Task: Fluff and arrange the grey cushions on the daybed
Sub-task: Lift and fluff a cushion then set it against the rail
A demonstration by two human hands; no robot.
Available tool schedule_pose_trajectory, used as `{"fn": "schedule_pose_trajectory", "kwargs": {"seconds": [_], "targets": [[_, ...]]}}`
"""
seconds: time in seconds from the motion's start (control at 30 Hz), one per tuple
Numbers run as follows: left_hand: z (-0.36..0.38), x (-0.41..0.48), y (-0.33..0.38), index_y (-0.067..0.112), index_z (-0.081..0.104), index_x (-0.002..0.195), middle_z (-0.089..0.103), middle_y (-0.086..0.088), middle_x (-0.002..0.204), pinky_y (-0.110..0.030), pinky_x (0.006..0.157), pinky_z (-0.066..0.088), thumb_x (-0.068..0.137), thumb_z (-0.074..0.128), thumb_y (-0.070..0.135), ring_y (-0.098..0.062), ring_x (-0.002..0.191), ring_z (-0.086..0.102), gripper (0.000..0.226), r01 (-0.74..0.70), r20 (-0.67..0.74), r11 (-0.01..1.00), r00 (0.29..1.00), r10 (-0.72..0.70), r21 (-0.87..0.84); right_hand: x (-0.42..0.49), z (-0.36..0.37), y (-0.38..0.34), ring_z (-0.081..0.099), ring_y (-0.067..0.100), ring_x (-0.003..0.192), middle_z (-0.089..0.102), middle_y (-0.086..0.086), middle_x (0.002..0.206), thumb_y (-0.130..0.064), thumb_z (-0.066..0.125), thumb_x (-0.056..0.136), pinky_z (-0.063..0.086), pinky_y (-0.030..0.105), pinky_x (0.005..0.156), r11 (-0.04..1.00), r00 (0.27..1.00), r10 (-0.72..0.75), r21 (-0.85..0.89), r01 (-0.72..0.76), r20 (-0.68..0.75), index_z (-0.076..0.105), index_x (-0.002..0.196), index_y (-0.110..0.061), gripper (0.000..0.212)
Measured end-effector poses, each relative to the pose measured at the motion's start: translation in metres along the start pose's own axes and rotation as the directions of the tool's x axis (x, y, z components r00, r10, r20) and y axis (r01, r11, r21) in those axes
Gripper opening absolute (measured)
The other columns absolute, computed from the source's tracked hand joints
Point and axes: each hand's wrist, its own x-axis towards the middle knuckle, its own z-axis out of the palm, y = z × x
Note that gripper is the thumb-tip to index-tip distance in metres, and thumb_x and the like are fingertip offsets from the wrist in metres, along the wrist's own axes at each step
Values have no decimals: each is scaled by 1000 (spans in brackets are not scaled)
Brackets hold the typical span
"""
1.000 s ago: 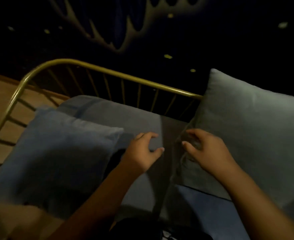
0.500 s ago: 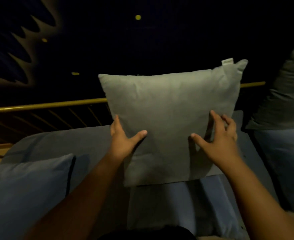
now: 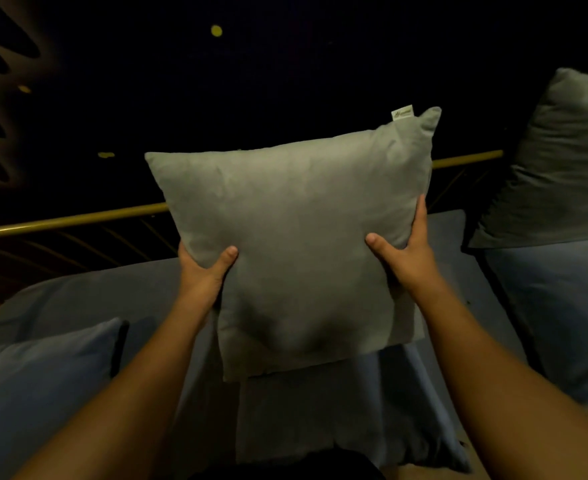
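Grey cushion held upright at centre frame, above the daybed seat, lower edge hanging just over a flat blue pad below it. White tag sticking up at top right corner. Top edge tilted, right corner higher than left.

Far left: blue cushion lying on seat, right edge near left forearm, not touching held cushion. Brass rail running behind, partly hidden by held cushion, showing again at right.

Left hand clamped on cushion's left edge low down, thumb on front face, fingers wrapped behind and out of sight. Right hand gripping right edge, thumb pressed into front, fingers running up along the side seam. Fabric dented at both thumbs.

Far right: second grey cushion leaning upright on a blue pad, well apart from held one, bare seat strip between. Open room above and on both sides of held cushion; dark wall behind. Dim light, fine detail hard to tell.
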Motion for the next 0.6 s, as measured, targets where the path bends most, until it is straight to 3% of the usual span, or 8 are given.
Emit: {"fn": "schedule_pose_trajectory", "kwargs": {"seconds": [0.33,0.5,0.6], "targets": [[-60,-42,16,16,19,145,38,-6,146,-27,99,34,76,73,17,-15,124,42,87,-152,24,987,988,151,50,-56,15,-17,31,25,139,23,2,156,-74,70,48,34,49,110,993,992,-115,-21,114,-58,-2,147,-41,127],[-139,-40,25,19,23,142,42,-4,142,-33,102,39,52,89,29,-19,126,45,112,-131,24,986,991,129,105,-82,66,-42,33,22,138,25,0,155,-68,75,51,35,48,111,981,978,-195,2,196,75,-3,147,-39,126],[-188,-38,35,16,20,143,38,0,143,-29,100,36,57,88,18,-13,125,40,110,-147,-39,979,987,154,139,-93,109,-63,32,19,139,25,0,156,-58,77,55,34,45,112,964,954,-265,10,266,143,-3,148,-34,125]]}}
